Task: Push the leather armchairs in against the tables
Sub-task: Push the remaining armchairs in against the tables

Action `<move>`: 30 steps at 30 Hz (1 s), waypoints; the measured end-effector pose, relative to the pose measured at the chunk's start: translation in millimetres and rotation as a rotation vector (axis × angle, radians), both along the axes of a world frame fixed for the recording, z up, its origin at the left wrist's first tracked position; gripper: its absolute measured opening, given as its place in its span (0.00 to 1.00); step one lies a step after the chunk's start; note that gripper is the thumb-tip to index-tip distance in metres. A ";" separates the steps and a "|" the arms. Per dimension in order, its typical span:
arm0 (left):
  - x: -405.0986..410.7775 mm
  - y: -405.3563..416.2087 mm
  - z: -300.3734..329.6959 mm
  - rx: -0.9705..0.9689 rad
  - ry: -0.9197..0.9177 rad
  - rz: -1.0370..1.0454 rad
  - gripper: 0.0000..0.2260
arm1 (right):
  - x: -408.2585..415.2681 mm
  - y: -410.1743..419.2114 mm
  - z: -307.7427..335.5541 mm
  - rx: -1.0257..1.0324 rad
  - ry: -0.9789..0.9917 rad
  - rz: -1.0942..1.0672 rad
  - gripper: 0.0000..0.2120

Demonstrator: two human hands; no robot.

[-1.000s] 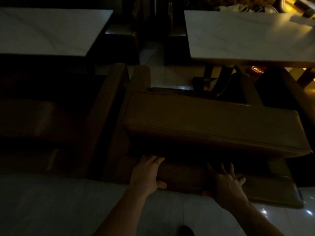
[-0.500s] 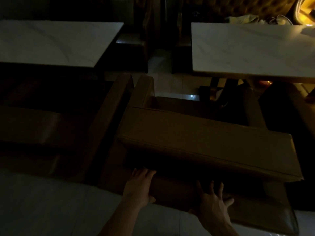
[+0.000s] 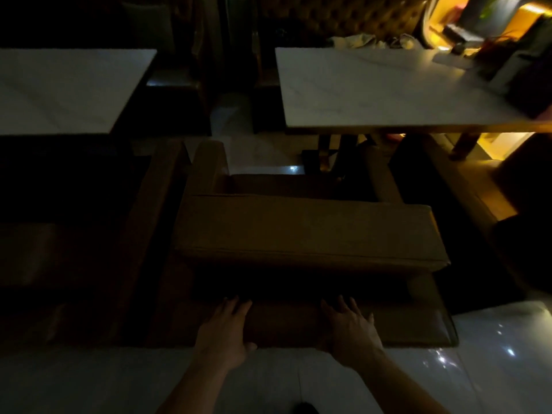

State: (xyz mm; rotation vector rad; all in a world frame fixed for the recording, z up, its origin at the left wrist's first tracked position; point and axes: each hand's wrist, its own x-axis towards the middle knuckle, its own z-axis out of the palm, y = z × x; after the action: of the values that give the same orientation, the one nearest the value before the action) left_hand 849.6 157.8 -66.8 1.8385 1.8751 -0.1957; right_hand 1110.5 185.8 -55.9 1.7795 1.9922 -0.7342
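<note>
A tan leather armchair (image 3: pixel 304 231) stands in front of me with its back toward me and its arms pointing at the white marble table (image 3: pixel 388 91) on the right. My left hand (image 3: pixel 224 333) and my right hand (image 3: pixel 352 333) press flat with straight fingers on the lower rear of the chair. A second brown armchair (image 3: pixel 143 228) stands close on the left, in front of the other white table (image 3: pixel 65 88), mostly in shadow.
The room is dim. Another seat (image 3: pixel 466 186) stands to the right of the armchair. A tufted bench (image 3: pixel 343 19) runs behind the tables. Dark objects (image 3: pixel 507 64) crowd the right table's far corner. Glossy white floor tiles (image 3: pixel 507 354) lie near me.
The armchair has slid forward toward the right table and turned straighter. Both hands stayed flat on its rear and moved closer together in view.
</note>
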 end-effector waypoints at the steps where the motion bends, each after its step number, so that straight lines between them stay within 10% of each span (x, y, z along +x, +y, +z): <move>1: 0.5 -3.4 5.7 -0.013 -0.012 -0.006 0.40 | 1.3 -4.8 10.3 0.021 0.017 -0.018 0.44; 14: 41.7 -25.4 64.8 -0.024 -0.173 -0.134 0.39 | 57.3 -81.6 88.8 0.156 0.021 -0.284 0.42; 30: 29.5 13.5 13.9 -0.020 0.018 -0.010 0.48 | 80.6 -14.6 -22.4 0.182 -0.058 -0.054 0.55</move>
State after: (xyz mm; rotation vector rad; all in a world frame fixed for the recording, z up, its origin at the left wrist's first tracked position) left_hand 879.2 171.3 -52.9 1.8389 1.8699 -0.2348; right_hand 1191.1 171.3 -78.3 1.9400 2.0364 -0.5253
